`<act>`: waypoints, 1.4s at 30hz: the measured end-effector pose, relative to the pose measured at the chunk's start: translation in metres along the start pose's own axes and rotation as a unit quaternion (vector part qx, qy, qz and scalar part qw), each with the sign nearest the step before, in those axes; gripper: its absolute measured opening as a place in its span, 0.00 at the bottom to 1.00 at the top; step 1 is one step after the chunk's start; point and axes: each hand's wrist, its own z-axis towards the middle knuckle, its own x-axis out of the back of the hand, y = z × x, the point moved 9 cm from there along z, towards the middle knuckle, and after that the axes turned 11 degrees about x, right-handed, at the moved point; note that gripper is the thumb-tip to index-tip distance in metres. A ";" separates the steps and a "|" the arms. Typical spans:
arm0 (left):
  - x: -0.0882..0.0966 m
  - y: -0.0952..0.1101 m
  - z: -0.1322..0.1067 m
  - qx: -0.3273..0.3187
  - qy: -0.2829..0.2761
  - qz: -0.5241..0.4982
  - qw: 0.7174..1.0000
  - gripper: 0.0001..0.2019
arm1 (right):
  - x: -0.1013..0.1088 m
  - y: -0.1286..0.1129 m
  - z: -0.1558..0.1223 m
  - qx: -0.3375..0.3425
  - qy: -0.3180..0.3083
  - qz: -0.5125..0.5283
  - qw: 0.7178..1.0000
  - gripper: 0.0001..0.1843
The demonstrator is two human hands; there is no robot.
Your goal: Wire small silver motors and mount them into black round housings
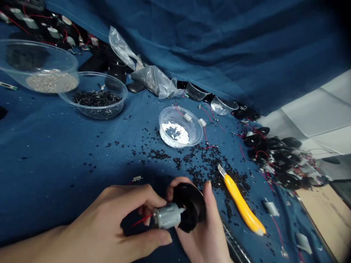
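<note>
Low at six o'clock, the left hand (109, 226) pinches a small silver cylindrical motor (166, 215); the right hand (208, 233) grips a black round plastic housing (190, 206) touching its shaft. Keeping shaft and hole in line, away from the yellow utility knife (241, 204) at three o'clock, seems wisest

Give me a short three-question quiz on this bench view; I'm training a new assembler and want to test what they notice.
1. True or false: the left hand holds the small silver motor in its fingers.
2. Which tool lies on the blue cloth just right of the right hand? A) scissors B) yellow utility knife C) pliers
3. Fill in: the motor's shaft points into a ____ round plastic part that the right hand holds.

Key: 1 true. 2 B, the yellow utility knife. 3 black.
</note>
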 end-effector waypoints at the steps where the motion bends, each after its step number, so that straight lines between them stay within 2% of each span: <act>1: -0.001 0.000 0.000 0.002 -0.001 -0.005 1.000 0.09 | -0.001 -0.002 0.000 0.014 -0.008 -0.017 1.000 0.27; 7: -0.006 -0.017 -0.001 0.068 0.009 -0.006 0.998 0.08 | 0.000 -0.008 0.000 0.096 -0.071 -0.127 0.985 0.26; 10: -0.015 -0.021 -0.002 0.069 -0.024 -0.009 0.997 0.06 | 0.003 -0.008 -0.003 0.128 -0.098 -0.197 0.967 0.25; 15: -0.024 -0.026 0.003 0.098 -0.074 -0.033 0.992 0.01 | 0.005 -0.015 -0.008 0.200 -0.093 -0.275 0.936 0.25; 20: -0.026 -0.022 0.004 0.126 -0.091 -0.075 0.985 0.02 | 0.004 -0.017 -0.013 0.235 -0.087 -0.275 0.928 0.24; 25: -0.026 -0.024 0.000 0.159 -0.075 -0.101 0.979 0.02 | 0.003 -0.010 -0.013 0.226 -0.092 -0.243 0.939 0.24; 28: -0.027 -0.025 0.000 0.165 -0.073 -0.103 0.978 0.02 | 0.002 -0.011 -0.015 0.240 -0.079 -0.259 0.932 0.24; 34: -0.032 -0.025 -0.002 0.142 -0.083 -0.111 0.980 0.05 | -0.001 -0.015 -0.022 0.272 -0.049 -0.266 0.924 0.21; 39: -0.040 -0.031 -0.010 0.136 -0.107 -0.082 0.982 0.05 | 0.000 -0.015 -0.026 0.269 -0.049 -0.283 0.919 0.21; 42: -0.040 -0.027 -0.009 0.133 -0.102 -0.076 0.983 0.05 | -0.005 -0.023 -0.027 0.295 -0.055 -0.302 0.905 0.21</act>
